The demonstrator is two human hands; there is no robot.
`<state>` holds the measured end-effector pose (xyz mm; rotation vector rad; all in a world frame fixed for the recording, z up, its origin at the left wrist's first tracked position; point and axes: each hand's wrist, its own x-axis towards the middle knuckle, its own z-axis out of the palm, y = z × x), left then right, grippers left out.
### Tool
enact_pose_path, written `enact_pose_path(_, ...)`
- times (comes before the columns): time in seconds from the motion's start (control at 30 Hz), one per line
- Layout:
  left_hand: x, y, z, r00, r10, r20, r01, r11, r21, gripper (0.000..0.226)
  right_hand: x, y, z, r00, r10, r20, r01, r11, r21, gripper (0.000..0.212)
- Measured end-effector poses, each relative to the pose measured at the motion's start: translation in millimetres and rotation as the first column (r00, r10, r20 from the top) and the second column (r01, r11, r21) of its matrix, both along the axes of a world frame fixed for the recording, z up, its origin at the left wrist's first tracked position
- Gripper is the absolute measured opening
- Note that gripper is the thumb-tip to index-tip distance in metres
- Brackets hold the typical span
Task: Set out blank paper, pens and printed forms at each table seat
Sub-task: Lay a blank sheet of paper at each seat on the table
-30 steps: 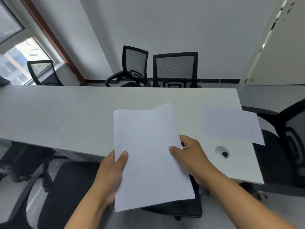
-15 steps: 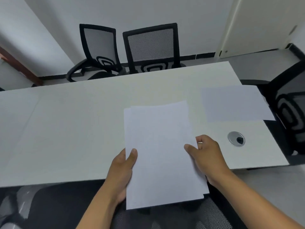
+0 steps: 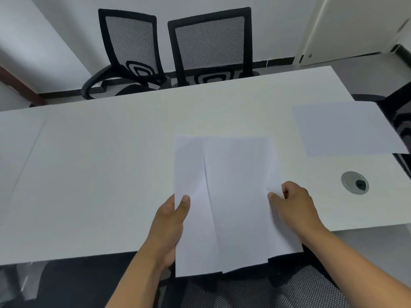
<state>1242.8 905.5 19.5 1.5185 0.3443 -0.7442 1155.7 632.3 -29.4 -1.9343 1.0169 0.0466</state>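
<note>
Your left hand (image 3: 171, 221) pinches the paper stack (image 3: 226, 203) at 9 o'clock; your right hand (image 3: 293, 203) pinches its 3 o'clock edge, likely peeling one sheet; one placed sheet (image 3: 347, 127) lies at the counter (image 3: 100, 163) 2 o'clock.

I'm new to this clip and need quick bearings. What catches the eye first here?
A sheaf of blank paper held over the near edge of the white table, the left hand and right hand gripping its sides. One sheet lies at the table's right end. Two black mesh chairs stand at the far side.
</note>
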Motion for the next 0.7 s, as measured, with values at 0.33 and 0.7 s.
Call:
enact_pose_path(0.33,8,38,15,0.994,0.108,-0.004,-0.108,0.993,-0.050,0.032,5,-2,-19,0.994,-0.020,-0.108,0.000,0.983,-0.182,0.028)
enact_pose_path(0.7,4,53,29,0.990,0.142,0.013,-0.140,0.985,-0.098,0.033,7,-1,-21,0.985,-0.004,-0.173,-0.051,0.947,-0.316,0.025)
